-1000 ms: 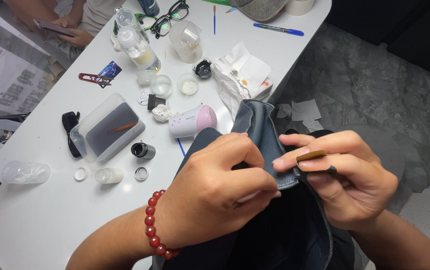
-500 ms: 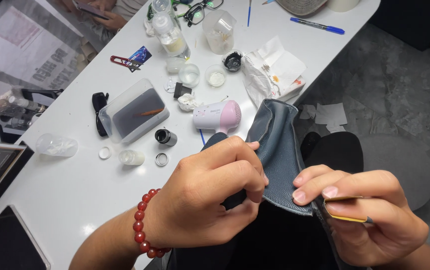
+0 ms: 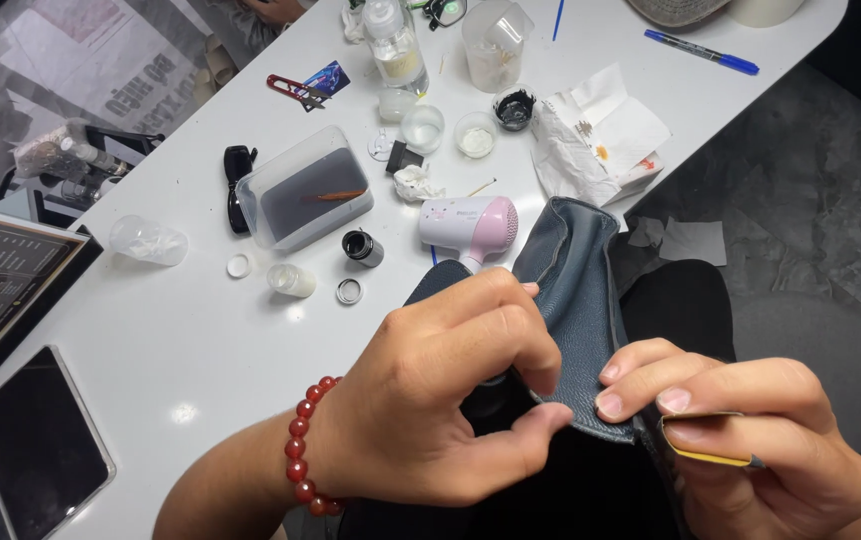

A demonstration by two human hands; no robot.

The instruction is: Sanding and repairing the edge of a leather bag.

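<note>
Two hands are busy at the near edge of the white desk (image 3: 150, 400), both on a blue-grey leather bag (image 3: 575, 290) that lies partly on the desk and partly over the person's lap. The left hand (image 3: 440, 400), red bead bracelet (image 3: 305, 450) at the wrist, has its grip clenched on the bag's folded leather edge, thumb beneath and fingers curled over the top. The right hand (image 3: 740, 440) grips that same edge with its fingertips just beside the left thumb, and it is also grasping a thin flat tool (image 3: 710, 450) with a yellow face, pinched between thumb and forefinger; its tip points away from the leather, not touching it.

How far along? That looks like mid-work on the edge: the leather is folded back and held taut, yet the tool is not on it, and no change to the edge can be made out from here.

Behind the hands, a pink-and-white hair dryer (image 3: 470, 225) lies touching the bag's far side. Further back sit a clear plastic box (image 3: 305, 195), a small dark open jar (image 3: 362, 247), loose lids, a crumpled paper towel (image 3: 600, 135), a blue pen (image 3: 700, 50) and, at the left edge, a dark tablet (image 3: 40, 440).
</note>
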